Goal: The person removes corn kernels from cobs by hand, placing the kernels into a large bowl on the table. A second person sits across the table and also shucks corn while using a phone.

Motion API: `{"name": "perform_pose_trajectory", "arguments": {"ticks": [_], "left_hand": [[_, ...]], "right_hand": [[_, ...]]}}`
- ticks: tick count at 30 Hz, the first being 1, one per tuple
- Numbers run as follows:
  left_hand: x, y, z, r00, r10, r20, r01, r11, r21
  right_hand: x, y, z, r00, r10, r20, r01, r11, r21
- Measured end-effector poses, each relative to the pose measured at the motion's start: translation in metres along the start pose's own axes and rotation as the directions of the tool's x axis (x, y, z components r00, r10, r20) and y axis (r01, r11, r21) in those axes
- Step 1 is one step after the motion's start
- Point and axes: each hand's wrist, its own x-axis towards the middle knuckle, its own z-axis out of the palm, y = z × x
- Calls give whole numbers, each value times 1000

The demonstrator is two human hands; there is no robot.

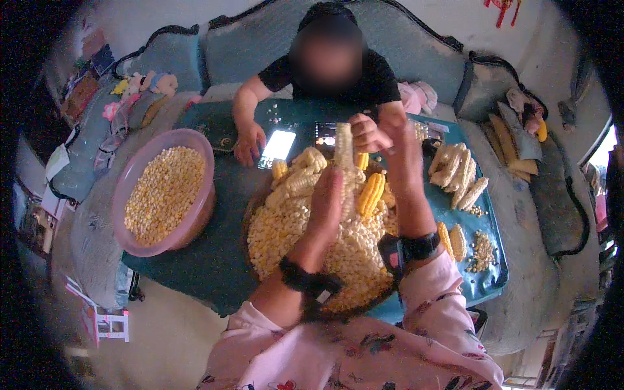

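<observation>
My left hand (327, 198) is closed around a pale corn cob (344, 146) that stands nearly upright over a heap of corn. To its right, my raised right hand (404, 146) is smeared by motion, so its fingers do not show clearly. Below both hands, loose pale kernels (279, 237) fill a wide round container whose rim is mostly hidden. Bare cobs (305, 172) lie at the back of this heap. A yellow ear of corn (371, 194) rests on it between my hands.
Across the teal-covered table (224, 260) sits a person (344, 71), one hand near a lit phone (278, 146), the other apparently behind the cob. A pink basin (207, 188) of kernels stands left. Right are piled cobs (452, 169), more ears and loose kernels (481, 252). Sofas surround the table.
</observation>
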Motion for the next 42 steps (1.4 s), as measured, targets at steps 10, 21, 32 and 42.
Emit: {"name": "perform_pose_trajectory", "arguments": {"ticks": [10, 21, 32, 42], "left_hand": [[-8, 24, 13, 972, -53, 230, 26, 992, 120], [-3, -15, 4, 962, 174, 210, -215, 958, 192], [-3, 6, 16, 940, -322, 108, 334, 934, -126], [-11, 1, 10, 907, -298, 298, 295, 954, 58]], "right_hand": [[-33, 10, -2, 985, 160, 70, -163, 986, 42], [-34, 44, 14, 997, -8, 80, 2, 997, 78], [-49, 38, 8, 989, -146, -5, 145, 985, -92], [-37, 44, -8, 973, 220, -69, -180, 914, 364]]}}
